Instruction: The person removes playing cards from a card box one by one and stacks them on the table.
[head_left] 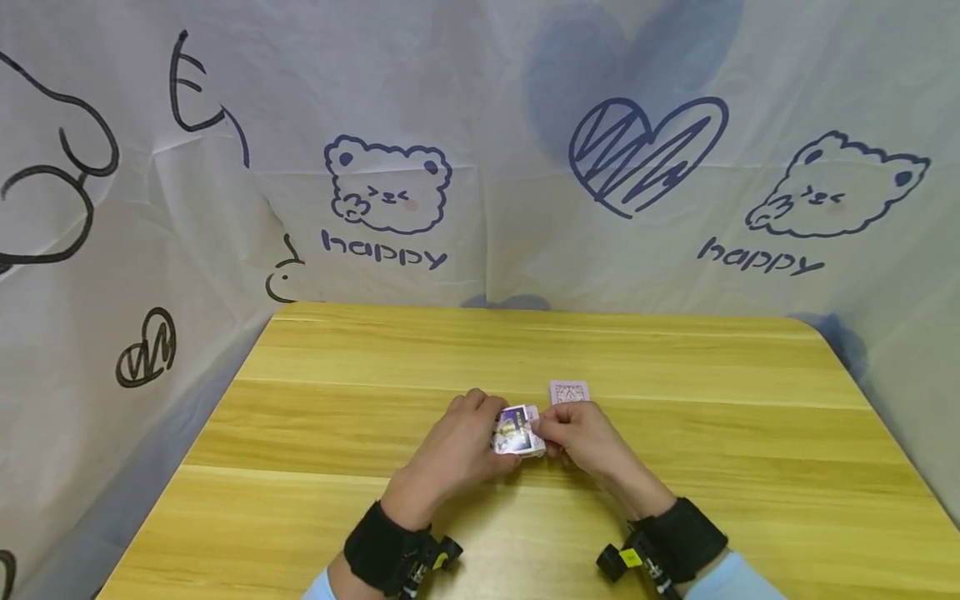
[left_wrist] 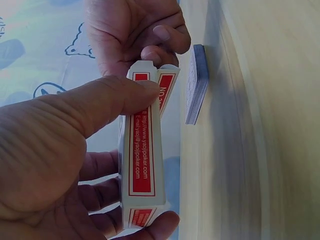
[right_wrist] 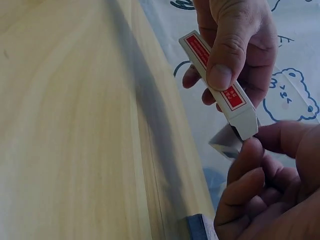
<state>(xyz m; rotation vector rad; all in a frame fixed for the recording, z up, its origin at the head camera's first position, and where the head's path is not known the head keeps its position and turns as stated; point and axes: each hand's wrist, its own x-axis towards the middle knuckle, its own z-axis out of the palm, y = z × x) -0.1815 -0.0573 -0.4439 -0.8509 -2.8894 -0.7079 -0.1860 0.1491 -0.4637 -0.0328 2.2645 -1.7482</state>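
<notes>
A small playing-card box [head_left: 512,432], white with red printed sides and a picture on its upper face, is gripped by my left hand [head_left: 459,440]. In the left wrist view, the thumb lies along the narrow side of the box [left_wrist: 142,165] and the other fingers wrap the far side. My right hand [head_left: 588,435] pinches the box's end with thumb and forefinger, where a flap [right_wrist: 228,142] stands out. Just beyond the right hand, a deck of playing cards [head_left: 570,390] lies on the table with a patterned back up, partly covered by that hand.
The yellow wood-grain table [head_left: 315,433] spreads around both hands. Behind it and at the sides hangs a white cloth [head_left: 517,208] with drawn bears and hearts. A black strap with a camera [head_left: 386,546] is on each wrist.
</notes>
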